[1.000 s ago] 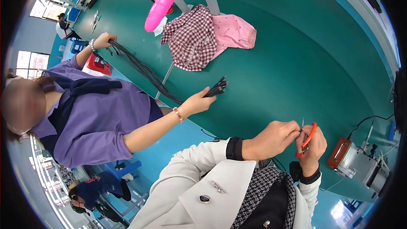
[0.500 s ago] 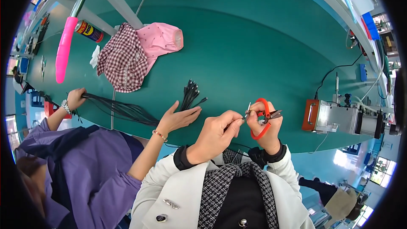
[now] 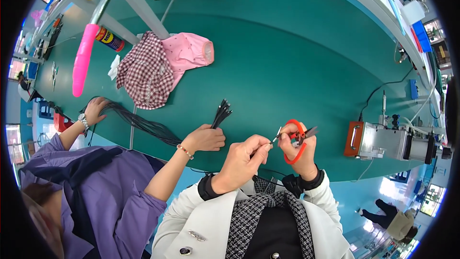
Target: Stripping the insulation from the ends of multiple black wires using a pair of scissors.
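Note:
My left hand (image 3: 244, 160) is closed in a pinch on a thin black cable (image 3: 274, 140), close to its end. A short white and silver tip (image 3: 279, 131) sticks up between my two hands. My right hand (image 3: 303, 156) carries red-handled scissors (image 3: 298, 152) hooked over its fingers, the dark blades pointing off to the right. Its thumb and forefinger are close to the cable tip; whether they touch it is hard to make out. The rest of the cable is mostly hidden behind my hands.
On my left, a co-worker in purple grips a black cable bundle (image 3: 143, 123) with both hands, its plug ends (image 3: 222, 112) fanned out. Beyond lie checked and pink cloth sleeves (image 3: 148, 69), a spray can (image 3: 110, 39) and a pink-handled lever (image 3: 84, 60). A metal bench machine (image 3: 383, 141) stands at right.
The co-worker's right hand has closed round the cable bundle near its plug ends, having been open beside it. My hands stay together, with the cable tip tilted slightly differently. The view has shifted a little.

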`<state>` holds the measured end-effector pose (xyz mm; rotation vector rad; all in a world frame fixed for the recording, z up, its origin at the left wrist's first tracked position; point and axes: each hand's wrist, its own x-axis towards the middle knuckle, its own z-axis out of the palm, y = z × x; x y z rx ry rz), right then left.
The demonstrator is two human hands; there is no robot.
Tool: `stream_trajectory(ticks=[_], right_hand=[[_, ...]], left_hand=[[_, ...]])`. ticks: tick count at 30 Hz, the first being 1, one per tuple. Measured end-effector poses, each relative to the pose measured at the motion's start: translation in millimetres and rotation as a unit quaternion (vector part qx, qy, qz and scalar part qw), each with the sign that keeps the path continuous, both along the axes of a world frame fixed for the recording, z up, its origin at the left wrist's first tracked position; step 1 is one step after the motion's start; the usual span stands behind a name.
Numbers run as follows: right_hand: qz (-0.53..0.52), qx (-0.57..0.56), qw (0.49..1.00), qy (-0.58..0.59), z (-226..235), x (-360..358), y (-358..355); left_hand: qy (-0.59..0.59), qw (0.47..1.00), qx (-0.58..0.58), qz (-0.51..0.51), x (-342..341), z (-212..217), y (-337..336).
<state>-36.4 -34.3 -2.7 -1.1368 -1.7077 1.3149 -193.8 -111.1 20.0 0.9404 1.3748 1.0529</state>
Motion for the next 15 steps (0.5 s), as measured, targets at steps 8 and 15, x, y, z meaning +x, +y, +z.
stream_trajectory(ticks=[8,15], right_hand=[[0.082,0.062,0.991,-0.088,20,-8,-1],[0.149,0.122,0.98,-0.056,26,-14,-2]], left_hand=[[0.027,0.999,0.028,0.029,-1,2,-14],[0.117,0.989,0.075,0.05,-2,4,-28]])
